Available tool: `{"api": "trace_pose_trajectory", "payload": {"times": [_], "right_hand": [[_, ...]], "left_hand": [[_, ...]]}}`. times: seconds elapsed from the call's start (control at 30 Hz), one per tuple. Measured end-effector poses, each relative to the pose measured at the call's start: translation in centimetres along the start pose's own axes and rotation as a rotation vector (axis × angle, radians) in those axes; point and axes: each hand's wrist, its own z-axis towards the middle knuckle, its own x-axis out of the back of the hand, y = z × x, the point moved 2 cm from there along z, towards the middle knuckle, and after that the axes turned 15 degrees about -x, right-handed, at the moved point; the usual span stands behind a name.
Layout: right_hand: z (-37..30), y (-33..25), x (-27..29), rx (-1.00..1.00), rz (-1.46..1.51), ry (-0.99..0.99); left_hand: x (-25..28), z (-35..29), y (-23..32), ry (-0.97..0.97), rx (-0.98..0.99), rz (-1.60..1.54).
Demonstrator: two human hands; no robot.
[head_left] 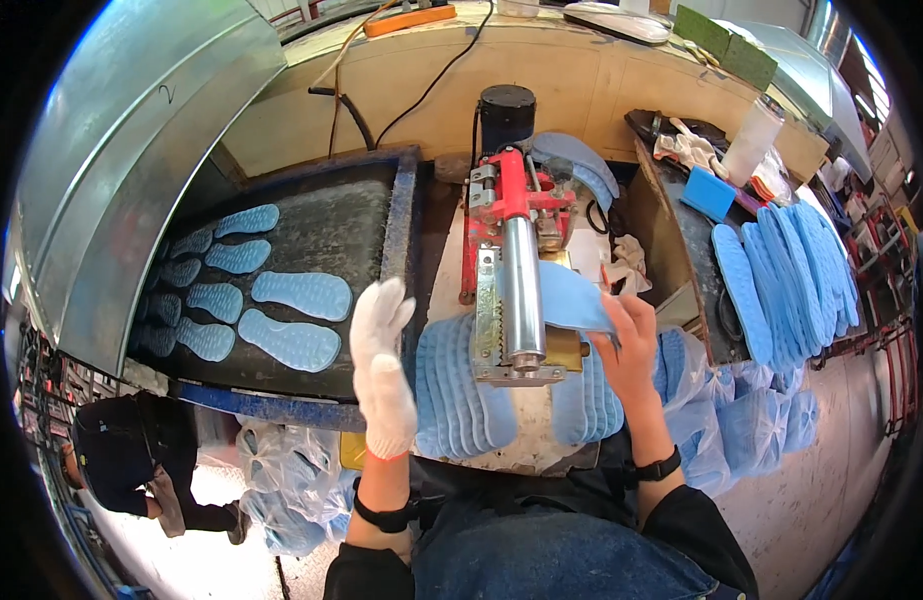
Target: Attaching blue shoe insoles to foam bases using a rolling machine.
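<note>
Pinching a blue insole point(571, 298), the right hand point(631, 345) hides its edge; left hand point(383, 365) spread.

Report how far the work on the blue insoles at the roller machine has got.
Done, by the look of it: several blue foam insoles lie on the dark conveyor belt. In hand: the bare right hand holds one insole at the steel roller; the white-gloved left hand hovers open. Left: fanned stacks and a row at right.
</note>
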Motion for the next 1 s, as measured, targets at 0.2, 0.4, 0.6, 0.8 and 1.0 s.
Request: {"api": "trace_pose_trajectory", "payload": {"times": [0.2, 0.4, 0.6, 0.8, 1.0], "right_hand": [[-4.2, 3.9, -1.6, -0.336, 0.333, 0.132], [-8.2, 6.8, -5.8, -0.61, 0.368, 0.038], [-9.8, 6.4, -8.4, -0.466, -0.105, -0.324], [-10.6, 7.0, -9.7, -0.433, -0.162, -0.372], [-11.0, 7.9, -7.9, -0.359, -0.068, -0.257]], "left_hand": [[-5.3, 3.0, -2.0, -0.071, -0.119, -0.048], [-4.3, 2.8, -3.1, -0.389, -0.031, 0.228], [-2.6, -0.3, -5.8, -0.396, 0.13, 0.199], [-0.1, -3.3, -6.2, -0.233, 0.422, -0.047], [-0.4, -5.9, -5.1, -0.234, 0.49, -0.046]]}}
